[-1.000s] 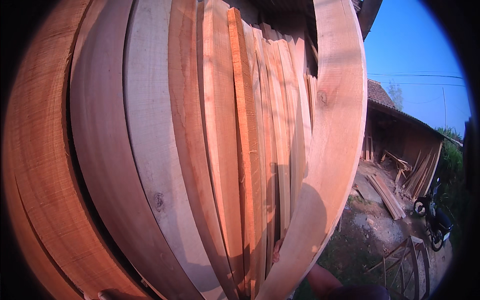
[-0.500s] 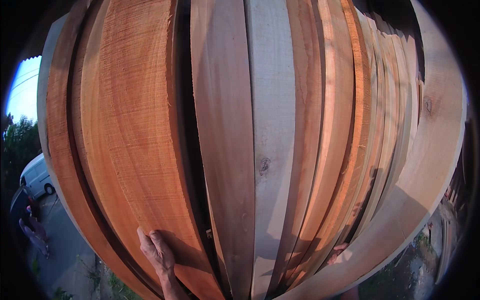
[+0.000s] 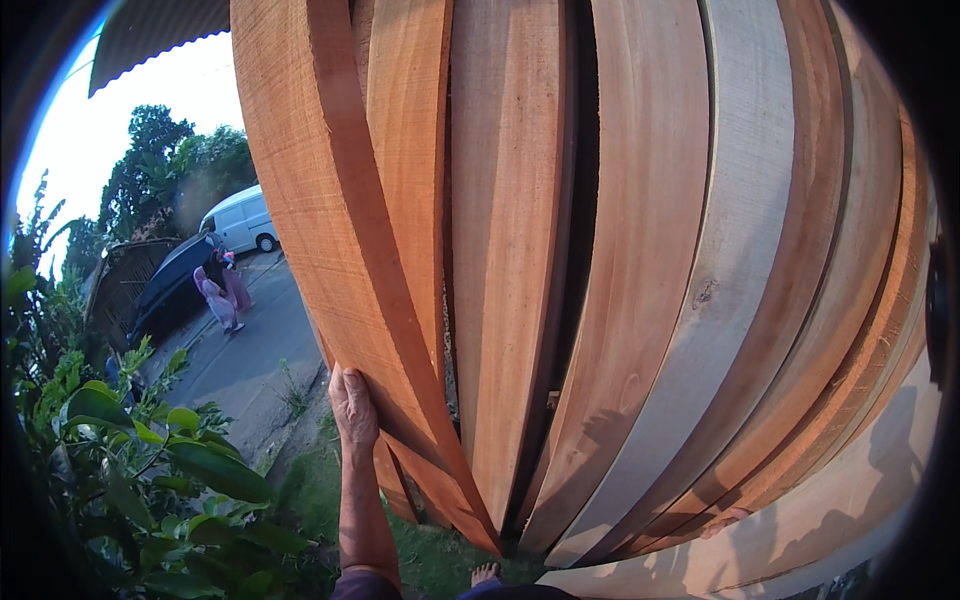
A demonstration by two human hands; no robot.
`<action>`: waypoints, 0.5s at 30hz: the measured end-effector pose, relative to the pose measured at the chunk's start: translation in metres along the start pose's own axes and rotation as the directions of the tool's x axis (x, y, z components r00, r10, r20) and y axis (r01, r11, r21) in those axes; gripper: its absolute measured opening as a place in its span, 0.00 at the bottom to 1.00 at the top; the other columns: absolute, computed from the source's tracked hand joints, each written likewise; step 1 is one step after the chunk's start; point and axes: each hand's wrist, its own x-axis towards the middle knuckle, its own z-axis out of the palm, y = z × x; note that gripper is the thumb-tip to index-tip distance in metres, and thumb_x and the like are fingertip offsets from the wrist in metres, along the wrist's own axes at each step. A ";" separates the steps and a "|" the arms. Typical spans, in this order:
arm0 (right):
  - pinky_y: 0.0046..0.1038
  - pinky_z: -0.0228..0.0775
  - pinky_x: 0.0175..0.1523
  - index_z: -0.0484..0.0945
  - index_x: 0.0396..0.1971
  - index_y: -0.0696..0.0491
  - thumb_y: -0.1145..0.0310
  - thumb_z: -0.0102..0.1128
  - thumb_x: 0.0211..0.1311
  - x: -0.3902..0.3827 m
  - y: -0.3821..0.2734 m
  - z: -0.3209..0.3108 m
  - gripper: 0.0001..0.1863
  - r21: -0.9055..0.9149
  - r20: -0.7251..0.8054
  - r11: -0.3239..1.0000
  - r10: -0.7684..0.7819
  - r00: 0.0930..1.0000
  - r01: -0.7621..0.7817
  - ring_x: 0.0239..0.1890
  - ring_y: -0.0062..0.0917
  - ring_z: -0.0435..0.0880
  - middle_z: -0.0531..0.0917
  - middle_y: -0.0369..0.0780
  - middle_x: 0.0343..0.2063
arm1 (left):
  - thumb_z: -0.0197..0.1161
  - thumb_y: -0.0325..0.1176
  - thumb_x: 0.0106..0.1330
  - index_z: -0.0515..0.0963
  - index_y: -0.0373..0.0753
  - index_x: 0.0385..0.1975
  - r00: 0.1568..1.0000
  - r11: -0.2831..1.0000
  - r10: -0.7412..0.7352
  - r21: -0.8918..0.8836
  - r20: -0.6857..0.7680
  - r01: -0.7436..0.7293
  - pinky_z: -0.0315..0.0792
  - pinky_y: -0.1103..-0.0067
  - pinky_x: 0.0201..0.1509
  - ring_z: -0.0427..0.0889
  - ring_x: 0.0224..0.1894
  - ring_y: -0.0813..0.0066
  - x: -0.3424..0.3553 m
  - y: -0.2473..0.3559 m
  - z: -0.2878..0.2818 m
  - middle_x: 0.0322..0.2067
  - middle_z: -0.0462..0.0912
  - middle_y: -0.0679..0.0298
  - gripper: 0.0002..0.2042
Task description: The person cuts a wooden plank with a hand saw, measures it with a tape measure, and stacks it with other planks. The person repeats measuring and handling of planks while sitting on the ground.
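Note:
A row of upright rough-sawn boards (image 3: 640, 200), orange, pink-brown and greyish, fills the centre and right of the head view. At its left end my left hand (image 3: 354, 405) is closed round the edge of a wide orange plank (image 3: 320, 220), which leans slightly out from the others. Low on the right, my right hand (image 3: 728, 520) is mostly hidden; its fingers curl over the edge of a long pale board (image 3: 750, 560) along the bottom. My bare foot (image 3: 485, 573) shows on the grass below the boards.
Leafy plants (image 3: 190, 470) stand close at the lower left, beside a paved road (image 3: 230, 370). On it are people (image 3: 225, 280) in pink and dark clothes, a dark car (image 3: 170, 285) and a white van (image 3: 240, 220). A corrugated roof edge (image 3: 150, 40) hangs at the upper left.
The view has swung leftward, bringing the road and plants in. My left hand and the orange plank have shifted left, away from the row. My right hand remains on the pale board.

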 end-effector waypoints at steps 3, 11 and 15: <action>0.49 0.66 0.66 0.69 0.64 0.66 0.50 0.36 0.78 0.028 0.027 0.045 0.33 -0.132 -0.004 0.945 -0.303 0.953 0.300 0.55 0.49 0.79 0.82 0.56 0.49 | 0.52 0.60 0.76 0.74 0.30 0.57 0.996 0.997 0.012 -0.078 0.091 -0.005 0.71 0.74 0.56 0.78 0.51 0.75 -0.005 0.008 -0.012 0.50 0.83 0.61 0.32; 0.42 0.70 0.60 0.69 0.62 0.64 0.49 0.45 0.76 0.081 0.074 0.088 0.32 -0.378 -0.313 0.843 -0.505 0.804 0.382 0.48 0.36 0.77 0.80 0.46 0.41 | 0.58 0.58 0.73 0.74 0.29 0.55 0.999 0.997 0.025 -0.079 -0.024 -0.027 0.72 0.75 0.58 0.79 0.51 0.74 0.014 0.038 0.001 0.50 0.82 0.59 0.31; 0.43 0.69 0.60 0.71 0.57 0.62 0.44 0.42 0.76 0.100 0.093 0.087 0.32 -0.282 -0.372 0.829 -0.559 0.741 0.484 0.48 0.37 0.77 0.78 0.47 0.43 | 0.60 0.56 0.74 0.75 0.30 0.55 0.999 0.996 0.026 -0.088 -0.028 -0.029 0.72 0.76 0.57 0.79 0.50 0.76 0.060 0.042 0.009 0.49 0.82 0.60 0.29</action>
